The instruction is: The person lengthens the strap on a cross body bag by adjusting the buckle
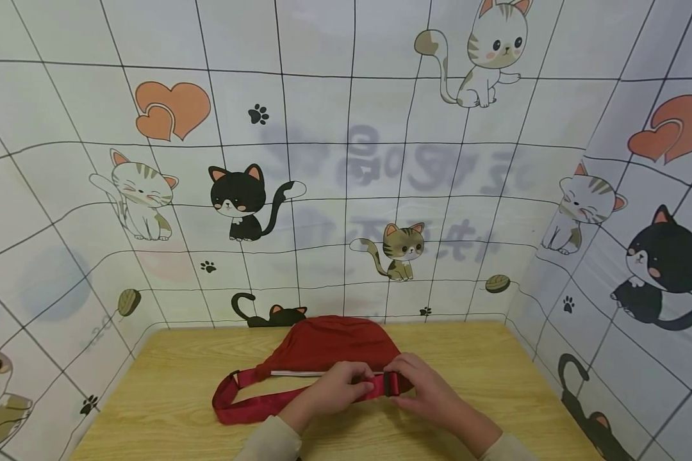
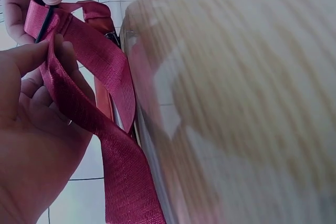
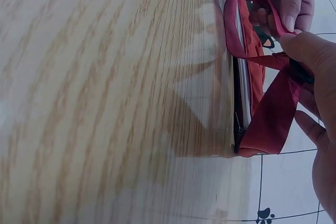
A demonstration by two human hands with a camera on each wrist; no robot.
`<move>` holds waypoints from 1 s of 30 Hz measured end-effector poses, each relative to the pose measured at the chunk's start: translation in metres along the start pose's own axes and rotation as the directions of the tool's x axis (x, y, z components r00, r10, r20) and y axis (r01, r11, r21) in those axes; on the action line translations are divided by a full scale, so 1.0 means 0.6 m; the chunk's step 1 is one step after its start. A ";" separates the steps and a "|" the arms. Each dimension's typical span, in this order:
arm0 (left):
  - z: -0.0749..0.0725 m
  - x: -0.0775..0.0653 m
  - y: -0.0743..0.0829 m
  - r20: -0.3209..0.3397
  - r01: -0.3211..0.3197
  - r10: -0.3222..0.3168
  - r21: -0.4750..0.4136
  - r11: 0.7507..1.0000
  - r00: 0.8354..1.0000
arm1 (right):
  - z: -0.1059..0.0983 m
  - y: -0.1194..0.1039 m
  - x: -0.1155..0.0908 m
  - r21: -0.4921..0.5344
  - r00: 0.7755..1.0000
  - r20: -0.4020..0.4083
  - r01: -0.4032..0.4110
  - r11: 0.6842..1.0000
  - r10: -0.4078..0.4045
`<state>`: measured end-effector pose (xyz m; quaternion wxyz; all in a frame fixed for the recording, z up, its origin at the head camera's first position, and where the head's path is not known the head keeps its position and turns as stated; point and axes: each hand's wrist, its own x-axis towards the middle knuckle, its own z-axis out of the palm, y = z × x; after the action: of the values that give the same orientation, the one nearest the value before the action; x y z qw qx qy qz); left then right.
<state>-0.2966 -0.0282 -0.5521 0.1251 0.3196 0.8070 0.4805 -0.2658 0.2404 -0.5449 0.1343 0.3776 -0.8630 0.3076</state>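
Note:
A red waist bag (image 1: 337, 342) lies on the wooden table, its zip edge toward me. Its dark-red strap (image 1: 259, 407) loops out to the left and comes back along the front. My left hand (image 1: 339, 389) pinches the strap between thumb and fingers, just left of a black buckle (image 1: 388, 384). At that buckle my right hand (image 1: 429, 390) grips the strap, thumb below and fingers above. In the left wrist view the strap (image 2: 128, 171) runs down from the left fingers. The right wrist view shows the strap (image 3: 273, 111) folding down from the buckle to the bag's end.
The wooden table (image 1: 167, 384) reaches back to a white grid-patterned cloth wall (image 1: 317, 256) printed with cats, hearts and paw prints. Similar cloth stands at both sides. A second black slider (image 1: 234, 378) sits on the strap near the bag's left end.

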 end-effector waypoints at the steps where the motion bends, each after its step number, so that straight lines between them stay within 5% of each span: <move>1: 0.001 0.001 0.001 0.002 -0.001 0.001 -0.002 1.000 1.000 | 0.001 0.000 0.000 -0.013 1.000 -0.003 0.006 1.000 -0.006; 16: 0.001 0.011 -0.001 0.024 -0.046 0.045 0.013 0.999 0.999 | 0.014 -0.002 0.008 -0.048 0.993 -0.035 0.107 0.993 -0.108; 25: -0.017 -0.018 -0.016 -0.008 0.060 -0.060 0.045 0.997 0.998 | 0.013 -0.002 0.004 -0.064 0.996 -0.046 0.071 0.995 -0.074; 30: -0.020 -0.025 -0.022 -0.008 0.050 -0.050 0.032 0.998 0.999 | 0.014 0.000 0.003 -0.061 0.995 -0.057 0.084 0.995 -0.088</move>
<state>-0.2964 -0.0506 -0.5586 0.1288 0.2996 0.8228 0.4655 -0.2670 0.2343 -0.5504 0.1840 0.4010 -0.8502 0.2874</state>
